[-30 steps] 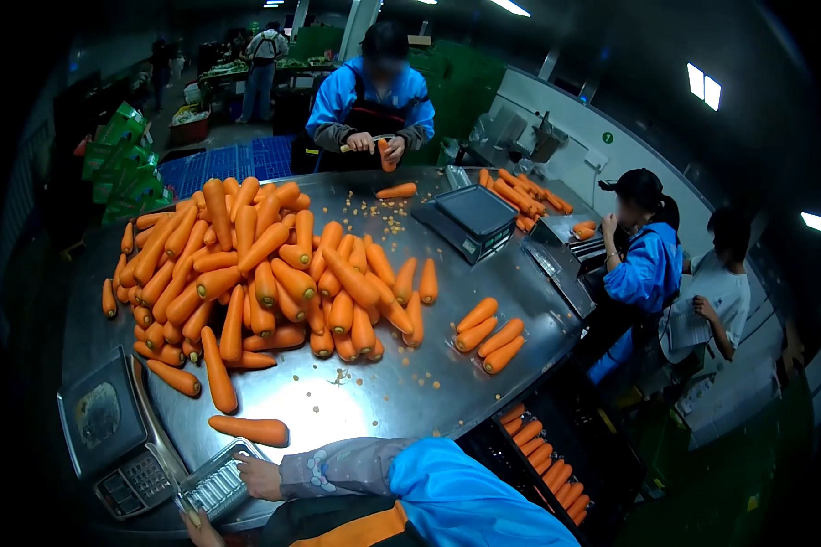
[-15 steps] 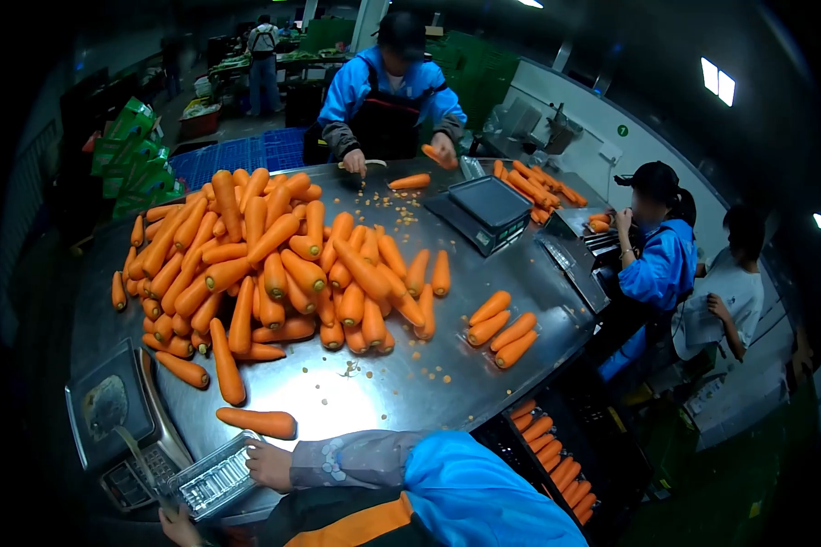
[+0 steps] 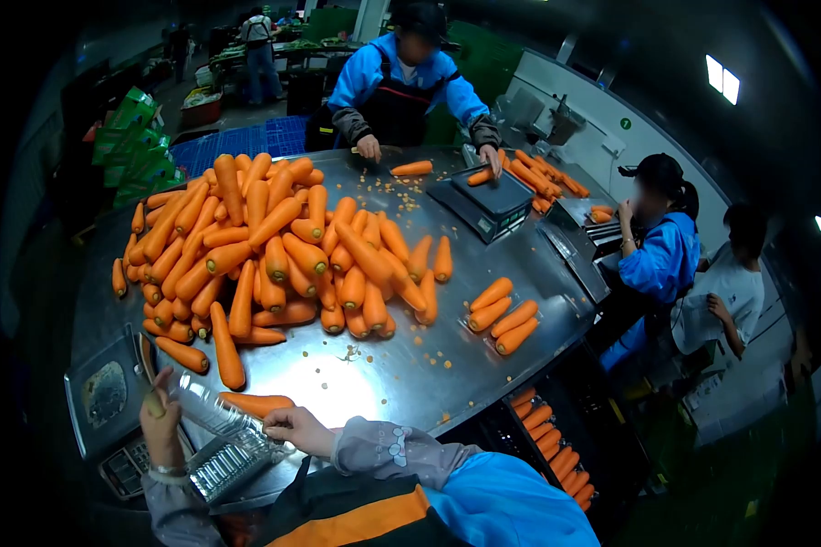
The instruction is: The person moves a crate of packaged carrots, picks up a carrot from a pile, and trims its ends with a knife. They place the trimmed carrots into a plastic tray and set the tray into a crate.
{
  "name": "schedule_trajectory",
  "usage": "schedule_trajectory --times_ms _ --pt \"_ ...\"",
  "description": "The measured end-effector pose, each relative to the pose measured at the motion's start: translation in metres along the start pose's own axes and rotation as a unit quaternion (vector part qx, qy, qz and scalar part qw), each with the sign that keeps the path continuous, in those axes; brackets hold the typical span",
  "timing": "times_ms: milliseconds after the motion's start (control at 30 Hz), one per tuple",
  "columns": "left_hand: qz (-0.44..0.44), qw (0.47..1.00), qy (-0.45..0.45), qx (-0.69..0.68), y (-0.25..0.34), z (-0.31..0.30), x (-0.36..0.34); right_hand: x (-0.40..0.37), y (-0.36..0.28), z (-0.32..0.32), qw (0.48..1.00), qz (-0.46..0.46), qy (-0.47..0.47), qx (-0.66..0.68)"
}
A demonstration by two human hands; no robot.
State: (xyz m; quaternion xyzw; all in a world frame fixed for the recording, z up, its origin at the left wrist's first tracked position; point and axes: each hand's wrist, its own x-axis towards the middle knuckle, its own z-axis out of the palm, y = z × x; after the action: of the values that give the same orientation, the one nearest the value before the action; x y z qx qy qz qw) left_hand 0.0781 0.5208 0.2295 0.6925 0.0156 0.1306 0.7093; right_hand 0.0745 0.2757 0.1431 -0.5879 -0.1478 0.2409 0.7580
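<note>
My left hand [image 3: 161,427] is closed around a slim knife [image 3: 145,354] that points up beside the scale [image 3: 108,394]. Clear plastic trays lie between my hands: one tray [image 3: 212,407] is tilted up near my left fingers, and a ribbed tray [image 3: 221,467] sits lower, at the table's near edge. With its fingers pinched, my right hand [image 3: 303,431] grips the right edge of the clear plastic. Just behind that hand a single carrot [image 3: 255,403] lies on the metal table, and the big carrot pile [image 3: 246,246] rises farther back.
Across the metal table [image 3: 392,378], a co-worker [image 3: 401,77] handles a carrot at a second scale [image 3: 497,201]. Several carrots [image 3: 504,316] lie grouped at the right. A black crate [image 3: 602,428] of packed carrots stands below the right edge. Two more people stand at the right.
My left hand has risen with the knife, now upright. The clear plastic has spread into two tilted parts, and my right hand has shifted right. The co-worker's hand has moved onto the far scale.
</note>
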Motion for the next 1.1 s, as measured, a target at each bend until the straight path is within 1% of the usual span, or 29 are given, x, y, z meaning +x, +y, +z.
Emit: schedule_trajectory --times_ms 33,67,100,200,300,333,433,467,567,600,700,733,833,867,900,967,1000,1033,1100 --pt "-0.013 1.0 -0.027 -0.007 0.002 0.01 0.006 -0.001 0.004 -0.001 0.998 0.026 -0.007 0.05" --pt "-0.038 0.999 -0.029 -0.019 -0.005 0.022 0.013 -0.005 0.006 -0.001 0.994 0.072 -0.013 0.078" --pt "-0.065 0.997 -0.031 -0.029 -0.011 0.032 0.017 -0.009 0.006 0.0 0.995 0.068 -0.021 0.064" --pt "-0.003 0.996 -0.01 0.085 -0.02 0.065 0.023 -0.022 0.004 -0.001 0.998 0.051 -0.031 0.022" --pt "0.12 0.966 -0.075 0.215 -0.015 0.085 0.027 -0.026 0.0 -0.005 1.0 0.019 -0.007 -0.004" --pt "0.104 0.973 -0.07 0.193 -0.002 0.098 0.025 -0.026 0.0 -0.006 1.0 0.015 0.004 -0.019" --pt "0.132 0.966 -0.065 0.213 0.01 0.109 0.036 -0.027 -0.008 -0.003 0.998 0.006 0.031 -0.061" --pt "0.072 0.982 -0.075 0.157 0.017 0.115 0.038 -0.028 -0.015 -0.002 0.996 0.007 0.034 -0.077" --pt "-0.031 0.972 -0.131 0.192 0.012 0.117 0.052 -0.029 -0.018 -0.004 0.995 0.0 0.034 -0.095" --pt "-0.014 0.975 -0.137 0.177 0.002 0.117 0.055 -0.029 -0.017 -0.006 0.995 -0.004 0.033 -0.095" --pt "-0.025 0.987 -0.15 0.045 -0.018 0.114 0.055 -0.027 -0.01 -0.01 0.997 -0.002 0.067 0.023" --pt "-0.044 0.982 -0.177 0.049 -0.023 0.109 0.056 -0.029 -0.016 -0.013 0.998 0.013 0.059 0.037" --pt "-0.046 0.974 -0.221 0.022 -0.029 0.106 0.06 -0.028 -0.021 -0.019 0.997 0.01 0.073 0.016" --pt "-0.061 0.969 -0.236 0.031 -0.024 0.106 0.059 -0.026 -0.021 -0.019 0.997 0.01 0.076 0.008" --pt "-0.048 0.966 -0.25 0.031 -0.028 0.106 0.062 -0.026 -0.022 -0.021 0.997 0.028 0.075 0.017" --pt "-0.066 0.957 -0.276 0.053 -0.025 0.108 0.064 -0.026 -0.026 -0.027 0.996 0.037 0.078 -0.017" --pt "-0.041 0.96 -0.274 0.047 -0.02 0.114 0.062 -0.025 -0.025 -0.028 0.997 0.019 0.074 -0.022" --pt "-0.084 0.955 -0.281 0.048 -0.021 0.114 0.064 -0.026 -0.027 -0.03 0.997 0.021 0.074 -0.021" --pt "-0.092 0.954 -0.284 0.034 -0.023 0.119 0.064 -0.028 -0.034 -0.032 0.996 0.04 0.075 -0.013"
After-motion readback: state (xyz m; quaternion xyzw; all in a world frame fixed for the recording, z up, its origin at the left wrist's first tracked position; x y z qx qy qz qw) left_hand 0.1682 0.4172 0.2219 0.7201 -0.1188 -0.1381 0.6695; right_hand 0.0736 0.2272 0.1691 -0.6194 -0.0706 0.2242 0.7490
